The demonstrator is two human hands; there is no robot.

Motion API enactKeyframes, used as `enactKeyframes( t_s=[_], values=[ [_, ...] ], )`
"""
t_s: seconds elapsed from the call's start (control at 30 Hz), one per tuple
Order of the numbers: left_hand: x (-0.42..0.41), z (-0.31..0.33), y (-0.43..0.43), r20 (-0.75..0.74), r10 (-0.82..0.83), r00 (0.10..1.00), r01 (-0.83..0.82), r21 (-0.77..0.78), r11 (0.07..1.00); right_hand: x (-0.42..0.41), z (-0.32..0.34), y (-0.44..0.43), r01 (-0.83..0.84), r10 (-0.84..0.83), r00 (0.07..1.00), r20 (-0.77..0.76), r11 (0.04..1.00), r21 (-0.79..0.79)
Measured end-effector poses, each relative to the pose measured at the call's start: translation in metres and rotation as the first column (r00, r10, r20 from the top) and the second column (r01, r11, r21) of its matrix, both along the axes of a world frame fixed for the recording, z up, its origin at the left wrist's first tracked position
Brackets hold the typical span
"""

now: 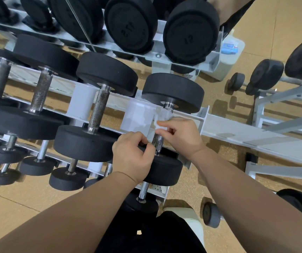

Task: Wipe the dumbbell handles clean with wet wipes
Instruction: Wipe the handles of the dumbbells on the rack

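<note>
- The right grip [180,134] pinches a white wipe [160,119] between thumb and fingertips, so it is grasping the wipe.
- The wipe is wrapped over the upper part of the handle [157,139] of a black dumbbell [173,92], just ahead of the right grip and touching the metal.
- The bare, rough stretch of the handle shows between the two grips, just below the wipe.
- The left grip [132,156] is curled over the rim of the dumbbell's near weight, grasping it, with the thumb pointing toward the handle.
- The dumbbell lies on a pale metal rack [237,130], its far weight beyond the right grip and its near weight under and beside the left grip.
- Another dumbbell [99,106] lies just to the left of the left grip, its handle bare.
- A white packet with a blue label [230,50] sits at the rack's end, well beyond the right grip.
- More dumbbells fill the rack's other rows, above a tan floor [274,21].
</note>
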State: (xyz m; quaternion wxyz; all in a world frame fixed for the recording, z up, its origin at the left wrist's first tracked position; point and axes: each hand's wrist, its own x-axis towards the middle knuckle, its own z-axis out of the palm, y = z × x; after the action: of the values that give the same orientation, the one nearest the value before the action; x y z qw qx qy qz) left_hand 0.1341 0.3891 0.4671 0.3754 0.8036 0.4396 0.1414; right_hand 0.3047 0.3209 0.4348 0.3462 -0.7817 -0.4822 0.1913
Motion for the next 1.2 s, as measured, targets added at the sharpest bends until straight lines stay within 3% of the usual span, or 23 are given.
enactKeyframes(
  t_s=[0.1, 0.23, 0.3, 0.43, 0.53, 0.67, 0.73, 0.87, 0.97, 1.07, 1.13, 1.2],
  values=[
    [0.0, 0.0, 0.0, -0.012, 0.003, 1.0, -0.003, 0.0, 1.0, -0.008, -0.002, -0.005, -0.065, 0.056, 0.993, 0.104, 0.994, 0.084],
    [0.0, 0.0, 0.0, -0.012, 0.0, 1.0, 0.0, -0.006, 1.0, 0.0, 0.0, 0.004, -0.112, 0.095, 0.978, 0.185, 0.99, 0.081],
    [0.0, 0.0, 0.0, -0.006, 0.001, 1.0, -0.001, -0.006, 1.0, 0.01, 0.001, 0.014, 0.008, -0.026, 0.986, 0.164, 0.994, 0.111],
    [0.0, 0.001, 0.0, 0.005, -0.002, 1.0, 0.002, 0.002, 1.0, 0.003, 0.001, 0.015, 0.239, -0.239, 0.971, -0.015, 0.961, 0.136],
    [0.0, 0.0, 0.0, 0.002, 0.002, 1.0, -0.002, 0.006, 1.0, -0.007, -0.001, -0.002, 0.077, -0.071, 0.986, -0.148, 0.997, 0.032],
    [0.0, 0.0, 0.0, 0.003, 0.005, 1.0, -0.005, 0.0, 1.0, 0.0, -0.002, -0.008, -0.134, 0.132, 0.985, -0.11, 0.991, -0.013],
    [0.001, 0.001, 0.0, 0.002, 0.003, 1.0, -0.003, -0.006, 1.0, 0.007, 0.001, 0.003, -0.056, 0.057, 0.998, -0.04, 0.998, 0.032],
    [0.001, 0.002, 0.0, 0.005, 0.004, 1.0, -0.004, 0.002, 1.0, 0.007, 0.006, 0.014, 0.231, -0.215, 0.955, -0.206, 0.971, 0.058],
    [0.001, 0.0, 0.0, 0.011, 0.01, 1.0, -0.01, 0.013, 1.0, 0.002, 0.009, -0.001, 0.057, -0.092, 0.93, -0.356, 0.992, -0.108],
    [0.001, 0.0, 0.0, 0.021, 0.012, 1.0, -0.013, 0.015, 1.0, 0.0, 0.01, -0.013, -0.219, 0.14, 0.939, -0.315, 0.948, -0.229],
    [0.001, 0.0, 0.0, 0.022, 0.008, 1.0, -0.009, 0.015, 1.0, 0.001, 0.009, -0.01, -0.232, 0.184, 0.955, -0.234, 0.953, -0.196],
    [0.001, 0.0, 0.0, 0.015, 0.003, 1.0, -0.003, 0.013, 1.0, 0.005, 0.008, 0.0, -0.11, 0.087, 0.98, -0.177, 0.986, -0.127]
  ],
)
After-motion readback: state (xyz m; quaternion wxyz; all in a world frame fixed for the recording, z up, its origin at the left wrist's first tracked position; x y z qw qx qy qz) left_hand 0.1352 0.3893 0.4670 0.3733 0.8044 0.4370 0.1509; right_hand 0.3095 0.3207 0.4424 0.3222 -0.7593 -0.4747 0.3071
